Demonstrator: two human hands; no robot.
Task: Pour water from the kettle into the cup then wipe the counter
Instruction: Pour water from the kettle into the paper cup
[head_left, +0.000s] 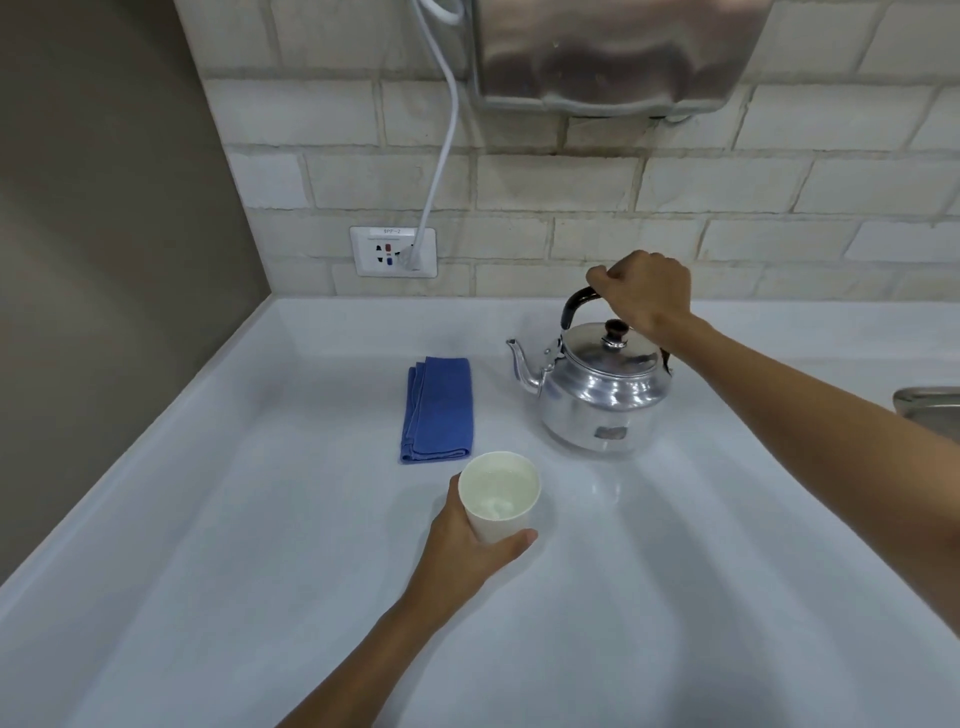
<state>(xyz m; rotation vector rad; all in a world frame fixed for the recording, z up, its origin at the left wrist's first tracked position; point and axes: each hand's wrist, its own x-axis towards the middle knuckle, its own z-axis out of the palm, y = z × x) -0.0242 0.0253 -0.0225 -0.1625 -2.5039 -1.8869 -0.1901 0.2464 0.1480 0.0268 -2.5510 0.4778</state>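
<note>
Head view: the metal kettle (597, 387) stands upright on the white desk (260, 519), spout aimed left. Just in front of the kettle and left of it, the white cup (498, 493) sits below the spout's line. Right hand (644, 296) grips the kettle's handle; left hand (467, 540) wraps the cup. Left of the kettle lies a folded blue cloth (439, 410).

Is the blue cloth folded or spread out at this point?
Folded. The blue cloth lies in a narrow stack with layered edges showing, on the counter left of the kettle, untouched by either hand.
</note>
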